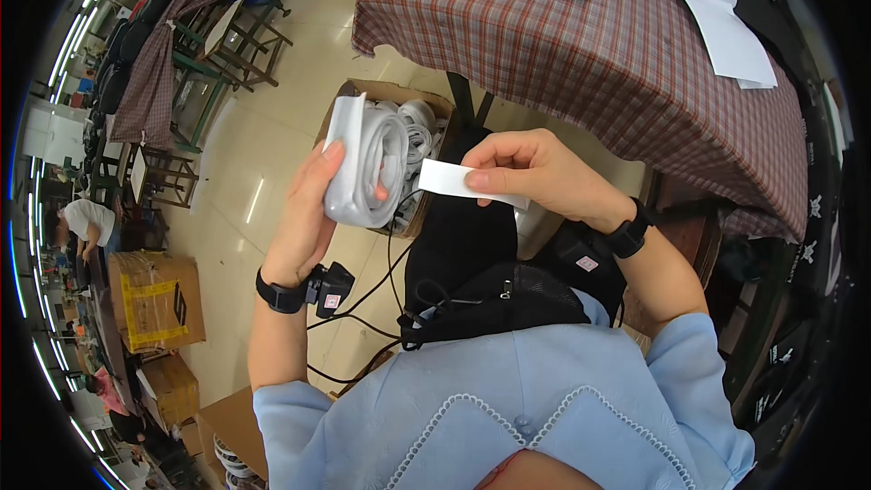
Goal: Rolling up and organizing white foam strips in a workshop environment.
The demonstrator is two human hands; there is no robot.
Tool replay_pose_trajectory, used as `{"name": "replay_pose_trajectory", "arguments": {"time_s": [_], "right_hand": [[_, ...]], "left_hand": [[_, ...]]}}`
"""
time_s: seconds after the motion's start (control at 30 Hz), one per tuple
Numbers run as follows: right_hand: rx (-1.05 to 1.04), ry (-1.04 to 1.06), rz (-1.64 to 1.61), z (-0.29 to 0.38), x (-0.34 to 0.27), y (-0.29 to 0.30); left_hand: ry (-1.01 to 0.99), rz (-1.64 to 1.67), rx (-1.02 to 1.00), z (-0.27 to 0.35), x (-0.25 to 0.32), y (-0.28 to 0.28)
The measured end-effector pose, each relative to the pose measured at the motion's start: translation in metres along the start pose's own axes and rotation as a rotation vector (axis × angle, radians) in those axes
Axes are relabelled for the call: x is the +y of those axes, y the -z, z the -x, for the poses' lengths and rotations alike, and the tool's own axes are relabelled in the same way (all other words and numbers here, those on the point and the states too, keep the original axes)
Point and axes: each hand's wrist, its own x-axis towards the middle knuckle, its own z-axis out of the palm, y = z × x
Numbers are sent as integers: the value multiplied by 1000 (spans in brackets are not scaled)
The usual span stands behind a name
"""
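Observation:
My left hand (309, 197) holds a coiled roll of white strip material (350, 163), its thumb on the outer layer and fingertips showing inside the coil. To its right, my right hand (520, 167) pinches a short flat white strip (442, 178) between thumb and fingers. A gap separates the strip from the roll. Under and behind the roll stands an open cardboard box (435, 103) with several more white coils (417, 114) in it. Whether the strip and the roll are one piece cannot be told.
A table with a plaid cloth (578, 47) stands ahead to the right, with long white strips (721, 34) on it. Black cables (360, 316) hang near my left wrist. Wooden stools (248, 41), taped cardboard boxes (156, 299) and a person in white (92, 221) are at the left.

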Motion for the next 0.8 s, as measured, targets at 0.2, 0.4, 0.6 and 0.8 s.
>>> {"name": "replay_pose_trajectory", "arguments": {"time_s": [0.2,0.4,0.6,0.8], "right_hand": [[94,-44,41,-8,1,-6],[208,62,231,-14,15,-18],[349,57,56,-21,16,-42],[427,251,-15,-18,38,-36]], "left_hand": [[-44,137,4,12,-2,-5],[-71,109,-232,3,-13,-10],[-111,80,-306,1,-20,-22],[-193,70,-347,0,-25,-30]]}}
